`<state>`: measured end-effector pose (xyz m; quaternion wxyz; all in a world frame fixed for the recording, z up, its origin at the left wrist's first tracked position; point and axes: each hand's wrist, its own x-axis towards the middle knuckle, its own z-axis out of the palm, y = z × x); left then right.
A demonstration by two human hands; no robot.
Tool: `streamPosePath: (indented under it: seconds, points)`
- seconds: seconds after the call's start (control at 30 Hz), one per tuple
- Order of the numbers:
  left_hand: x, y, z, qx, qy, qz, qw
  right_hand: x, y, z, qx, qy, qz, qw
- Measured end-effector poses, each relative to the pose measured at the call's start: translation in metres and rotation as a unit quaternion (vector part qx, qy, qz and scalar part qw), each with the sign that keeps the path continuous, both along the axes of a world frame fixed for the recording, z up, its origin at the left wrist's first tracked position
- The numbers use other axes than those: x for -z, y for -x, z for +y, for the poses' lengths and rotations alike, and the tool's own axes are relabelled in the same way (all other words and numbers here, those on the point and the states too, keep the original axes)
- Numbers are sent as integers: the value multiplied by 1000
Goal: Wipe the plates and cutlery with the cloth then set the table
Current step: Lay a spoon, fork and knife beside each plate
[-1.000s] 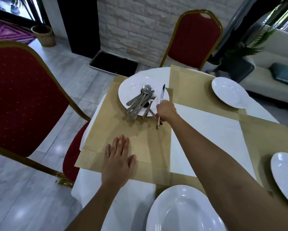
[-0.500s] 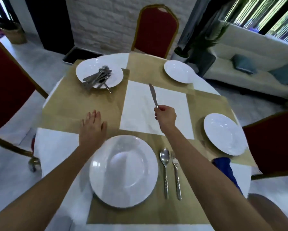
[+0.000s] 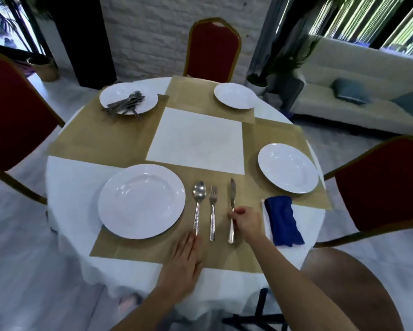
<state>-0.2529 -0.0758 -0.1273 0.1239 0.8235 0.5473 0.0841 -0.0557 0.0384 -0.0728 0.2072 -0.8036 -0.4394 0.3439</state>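
Right hand (image 3: 246,221) grip pinches knife (image 3: 232,203); left hand (image 3: 184,260) flat on placemat (image 3: 227,255)

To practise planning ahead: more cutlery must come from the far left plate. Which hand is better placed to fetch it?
Probably the left hand: it lies flat and free on the mat, on the side of the cutlery pile. The right hand pinches the knife.

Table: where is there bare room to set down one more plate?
Free: the white centre square ringed by placemats, and the left placemat between cutlery plate and near plate. Crowded: right of the near plate, with spoon, fork, knife, left hand, right hand, blue cloth.
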Motion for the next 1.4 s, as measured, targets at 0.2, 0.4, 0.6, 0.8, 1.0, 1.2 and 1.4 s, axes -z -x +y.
streamPosePath:
  seconds: [0.2, 0.4, 0.6, 0.8, 1.0, 1.2, 1.4]
  points:
    - [-2, -9, -1, -74, -7, 47, 996, -2, 2, -6, 15, -11, -8, 1000]
    - [1, -10, -6, -93, 0, 59, 994, 4, 2, -10, 3, -10, -40, 999]
    - [4, -11, -14, -145, 17, 41, 988, 6, 5, -17, -15, -20, -72, 997]
    - [4, -11, -14, -143, 21, 52, 988, 8, 6, -23, -10, -24, -77, 997]
    - [-3, -12, -14, -140, 44, 61, 987, 8, 5, -23, -18, -20, -80, 996]
    - [-24, -14, -2, -74, 9, 18, 997, 1, 3, -21, -13, -35, -40, 999]
    - [-75, 14, 64, -86, -49, -16, 995, -32, 16, 22, -31, -79, -57, 995]
